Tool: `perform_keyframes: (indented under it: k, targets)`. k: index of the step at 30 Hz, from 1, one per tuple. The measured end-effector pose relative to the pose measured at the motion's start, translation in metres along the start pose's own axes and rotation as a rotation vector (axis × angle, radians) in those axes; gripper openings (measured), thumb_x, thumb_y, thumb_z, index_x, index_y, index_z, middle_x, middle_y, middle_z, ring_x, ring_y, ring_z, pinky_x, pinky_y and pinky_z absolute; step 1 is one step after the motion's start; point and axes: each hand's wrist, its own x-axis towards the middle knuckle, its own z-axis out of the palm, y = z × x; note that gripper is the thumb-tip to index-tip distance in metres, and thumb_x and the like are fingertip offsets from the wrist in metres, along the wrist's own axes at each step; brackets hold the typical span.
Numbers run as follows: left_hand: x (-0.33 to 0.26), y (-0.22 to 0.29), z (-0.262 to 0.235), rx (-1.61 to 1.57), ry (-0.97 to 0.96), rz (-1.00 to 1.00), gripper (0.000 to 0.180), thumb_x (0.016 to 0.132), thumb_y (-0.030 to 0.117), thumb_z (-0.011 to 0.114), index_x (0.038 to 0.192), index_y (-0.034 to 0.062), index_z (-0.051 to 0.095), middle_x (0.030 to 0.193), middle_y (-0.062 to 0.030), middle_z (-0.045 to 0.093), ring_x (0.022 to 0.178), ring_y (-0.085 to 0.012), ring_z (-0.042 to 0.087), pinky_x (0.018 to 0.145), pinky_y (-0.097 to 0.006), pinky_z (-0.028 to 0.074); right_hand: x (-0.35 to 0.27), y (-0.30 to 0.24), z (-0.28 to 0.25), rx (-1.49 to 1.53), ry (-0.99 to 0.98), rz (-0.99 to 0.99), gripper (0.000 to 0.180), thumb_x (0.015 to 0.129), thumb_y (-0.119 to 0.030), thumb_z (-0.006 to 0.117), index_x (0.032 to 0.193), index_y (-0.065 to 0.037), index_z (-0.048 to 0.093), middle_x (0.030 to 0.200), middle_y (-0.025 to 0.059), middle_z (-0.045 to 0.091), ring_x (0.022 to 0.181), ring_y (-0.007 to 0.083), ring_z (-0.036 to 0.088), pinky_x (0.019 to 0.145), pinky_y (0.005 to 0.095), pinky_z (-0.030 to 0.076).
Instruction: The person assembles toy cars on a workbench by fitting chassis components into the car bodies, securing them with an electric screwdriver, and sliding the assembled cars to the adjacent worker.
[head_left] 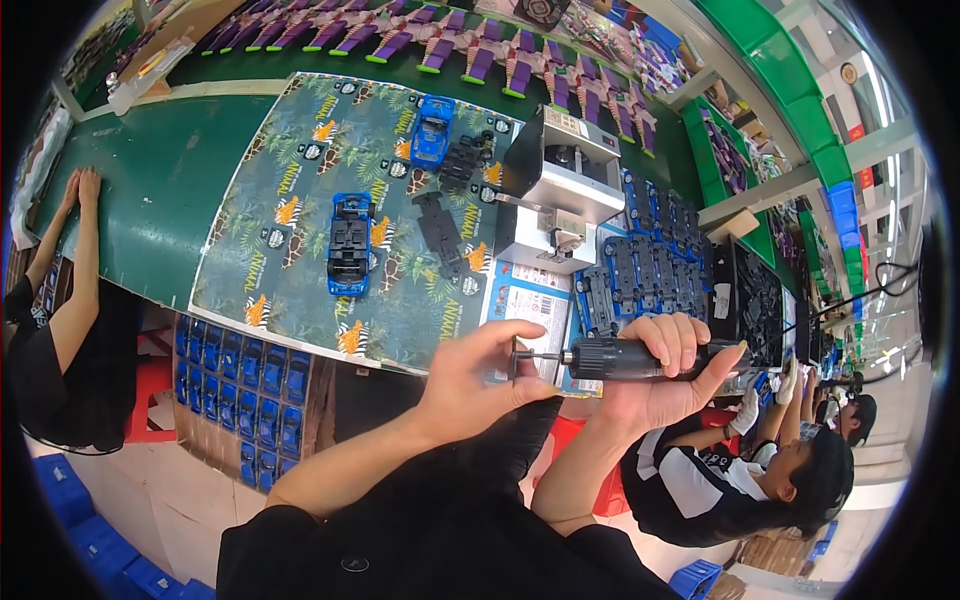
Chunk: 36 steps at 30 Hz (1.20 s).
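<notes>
My right hand [665,375] is wrapped round a black electric screwdriver [612,359], held level with its bit pointing left. At the bit's tip, my left hand [480,380] pinches a small thin dark piece [515,358] between thumb and fingers; it shows edge-on, so its kind is unclear. Beyond my hands, on a patterned animal-print sheet [300,220], lies an overturned blue toy car [349,245] with its dark underside up. Another blue toy car [432,130] rests farther back, beside a black part with wheels [465,160] and a flat black chassis plate [438,230].
A boxy metal machine [560,190] stands right of the sheet, before rows of blue-and-black car bodies [650,265]. A black tray [745,300] holds dark parts. Co-workers sit at left [70,320] and right [740,470]. A carton of blue cars [240,400] stands below the bench.
</notes>
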Motion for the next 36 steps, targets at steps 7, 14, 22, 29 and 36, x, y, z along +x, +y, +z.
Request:
perform_keyframes:
  k: [7, 14, 22, 29, 36]
  targets:
    - [-0.009, 0.007, -0.004, -0.443, 0.074, -0.403, 0.041, 0.088, 0.000, 0.069, 0.126, -0.0012, 0.054, 0.087, -0.0049, 0.062, 0.074, -0.0094, 0.059, 0.064, -0.023, 0.049, -0.001, 0.008, -0.008, -0.078, -0.005, -0.027, 0.038, 0.095, -0.043, 0.060, 0.088, -0.006, 0.059, 0.064, 0.0002, 0.047, 0.054, 0.0103, 0.043, 0.058, 0.0251, 0.037]
    - [0.000, 0.010, -0.006, -0.134, -0.080, -0.333, 0.045, 0.090, 0.003, 0.066, 0.132, -0.0019, 0.049, 0.100, -0.0086, 0.062, 0.078, -0.0100, 0.062, 0.064, -0.025, 0.051, -0.004, 0.015, -0.006, -0.131, -0.010, -0.078, 0.037, 0.096, -0.044, 0.059, 0.089, -0.007, 0.059, 0.065, -0.0006, 0.048, 0.054, 0.0098, 0.044, 0.057, 0.0249, 0.035]
    - [0.018, 0.019, -0.007, 0.360, -0.089, -0.069, 0.029, 0.082, 0.001, 0.071, 0.110, -0.0007, 0.065, 0.111, -0.0151, 0.062, 0.082, -0.0219, 0.067, 0.067, -0.030, 0.054, -0.002, 0.009, -0.008, -0.305, -0.026, -0.160, 0.035, 0.099, -0.043, 0.053, 0.092, -0.009, 0.059, 0.066, -0.0009, 0.045, 0.053, 0.0105, 0.042, 0.056, 0.0260, 0.034]
    - [0.022, 0.009, 0.002, 0.328, -0.010, -0.119, 0.017, 0.076, -0.007, 0.070, 0.093, -0.0037, 0.069, 0.093, -0.0142, 0.071, 0.081, -0.0244, 0.070, 0.069, -0.030, 0.055, -0.009, 0.007, -0.011, -0.448, -0.106, -0.242, 0.029, 0.100, -0.039, 0.051, 0.097, -0.010, 0.054, 0.068, -0.0002, 0.046, 0.054, 0.0114, 0.043, 0.056, 0.0287, 0.038]
    - [0.019, -0.014, 0.008, 0.373, -0.040, -0.045, 0.013, 0.074, -0.004, 0.072, 0.086, -0.0012, 0.067, 0.089, -0.0130, 0.071, 0.080, -0.0278, 0.070, 0.068, -0.033, 0.056, 0.000, 0.004, -0.016, -0.726, -0.194, -0.108, 0.033, 0.092, -0.035, 0.060, 0.107, -0.007, 0.054, 0.085, 0.0053, 0.047, 0.088, 0.0230, 0.051, 0.098, 0.0490, 0.041]
